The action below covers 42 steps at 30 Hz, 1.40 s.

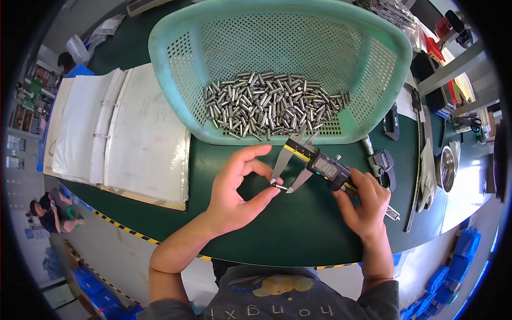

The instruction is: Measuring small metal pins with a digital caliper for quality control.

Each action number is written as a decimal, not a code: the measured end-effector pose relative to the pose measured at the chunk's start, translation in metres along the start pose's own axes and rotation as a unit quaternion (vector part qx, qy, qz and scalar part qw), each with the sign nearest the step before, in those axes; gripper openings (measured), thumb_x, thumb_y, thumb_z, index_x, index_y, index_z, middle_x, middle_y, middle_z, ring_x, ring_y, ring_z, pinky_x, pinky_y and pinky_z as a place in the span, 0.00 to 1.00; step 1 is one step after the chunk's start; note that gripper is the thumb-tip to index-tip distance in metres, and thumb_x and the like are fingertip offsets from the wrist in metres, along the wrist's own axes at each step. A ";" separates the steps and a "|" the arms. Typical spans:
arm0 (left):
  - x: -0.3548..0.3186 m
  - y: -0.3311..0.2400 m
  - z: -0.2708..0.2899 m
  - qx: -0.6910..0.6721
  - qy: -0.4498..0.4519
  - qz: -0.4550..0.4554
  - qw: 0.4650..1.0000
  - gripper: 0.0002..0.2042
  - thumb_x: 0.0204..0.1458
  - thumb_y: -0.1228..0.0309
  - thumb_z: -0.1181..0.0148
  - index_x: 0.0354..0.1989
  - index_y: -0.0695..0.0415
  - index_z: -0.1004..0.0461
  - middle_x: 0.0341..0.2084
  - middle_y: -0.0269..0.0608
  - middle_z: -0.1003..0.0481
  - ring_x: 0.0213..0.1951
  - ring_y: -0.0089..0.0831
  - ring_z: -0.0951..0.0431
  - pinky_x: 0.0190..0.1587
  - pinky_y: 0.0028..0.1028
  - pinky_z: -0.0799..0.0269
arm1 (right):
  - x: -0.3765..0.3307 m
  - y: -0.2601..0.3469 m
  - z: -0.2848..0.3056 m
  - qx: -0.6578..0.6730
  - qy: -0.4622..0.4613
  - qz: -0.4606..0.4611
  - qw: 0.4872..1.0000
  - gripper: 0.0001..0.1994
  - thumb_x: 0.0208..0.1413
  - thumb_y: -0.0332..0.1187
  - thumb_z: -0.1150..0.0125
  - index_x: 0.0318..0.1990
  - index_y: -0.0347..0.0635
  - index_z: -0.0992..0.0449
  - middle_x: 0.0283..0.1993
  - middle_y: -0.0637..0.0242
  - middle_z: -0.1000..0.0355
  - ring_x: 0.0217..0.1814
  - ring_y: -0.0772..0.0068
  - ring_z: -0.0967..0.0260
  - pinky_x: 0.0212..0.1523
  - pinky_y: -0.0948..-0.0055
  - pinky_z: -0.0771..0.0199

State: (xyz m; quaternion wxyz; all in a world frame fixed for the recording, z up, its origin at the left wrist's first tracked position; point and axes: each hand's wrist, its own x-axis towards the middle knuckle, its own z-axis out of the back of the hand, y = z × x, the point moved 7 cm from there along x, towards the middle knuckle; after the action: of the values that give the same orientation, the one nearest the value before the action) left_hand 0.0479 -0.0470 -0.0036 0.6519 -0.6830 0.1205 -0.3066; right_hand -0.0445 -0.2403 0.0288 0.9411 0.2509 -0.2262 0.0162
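Note:
Between thumb and fingers, my left hand (238, 186) pinches a small shiny metal pin (279, 186). My right hand (364, 205) is wrapped round the slide of a digital caliper (323, 166), its thumb near the wheel. The caliper's larger jaws point toward me, with the pin lying between their tips. Whether both jaws touch it is too small to tell. Just beyond my hands stands a pale green perforated basket (280, 140), tilted toward me. Many similar metal pins (266, 104) lie heaped in its lower part.
An open ring binder (146, 133) with sleeved pages lies left. On the right are a micrometer (381, 162), a long metal rule (417, 176), a pale glove (427, 173) and a steel bowl (446, 169). Another person (56, 212) sits far left. Blue bins (448, 272) stand on the floor lower right.

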 end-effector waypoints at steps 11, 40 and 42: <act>-0.001 0.002 -0.001 -0.002 0.006 0.030 1.000 0.27 0.45 0.82 0.38 0.55 0.62 0.40 0.30 0.39 0.25 0.36 0.23 0.25 0.47 0.24 0.35 | -0.001 -0.002 0.000 0.001 -0.001 -0.002 1.000 0.18 0.40 0.33 0.31 0.39 0.38 0.26 0.20 0.66 0.34 0.16 0.69 0.35 0.17 0.74 0.37; -0.011 0.022 -0.003 -0.105 0.054 0.156 0.981 0.08 0.48 0.77 0.41 0.37 0.63 0.30 0.35 0.40 0.27 0.39 0.24 0.27 0.46 0.25 0.33 | -0.001 -0.005 -0.001 0.000 0.012 -0.013 1.000 0.16 0.39 0.41 0.30 0.28 0.41 0.28 0.19 0.66 0.33 0.14 0.64 0.34 0.15 0.70 0.37; -0.011 0.022 -0.005 -0.117 0.051 0.157 0.979 0.08 0.49 0.77 0.41 0.37 0.63 0.30 0.35 0.40 0.27 0.39 0.24 0.27 0.46 0.25 0.33 | -0.001 -0.005 -0.002 0.000 0.014 -0.016 1.000 0.16 0.39 0.41 0.30 0.28 0.41 0.28 0.19 0.66 0.33 0.15 0.64 0.34 0.15 0.70 0.37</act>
State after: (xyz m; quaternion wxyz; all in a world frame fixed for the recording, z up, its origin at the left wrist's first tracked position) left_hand 0.0409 -0.0477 -0.0281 0.6001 -0.7108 0.2944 -0.2190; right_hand -0.0443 -0.2440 0.0247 0.9445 0.2538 -0.2086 0.0049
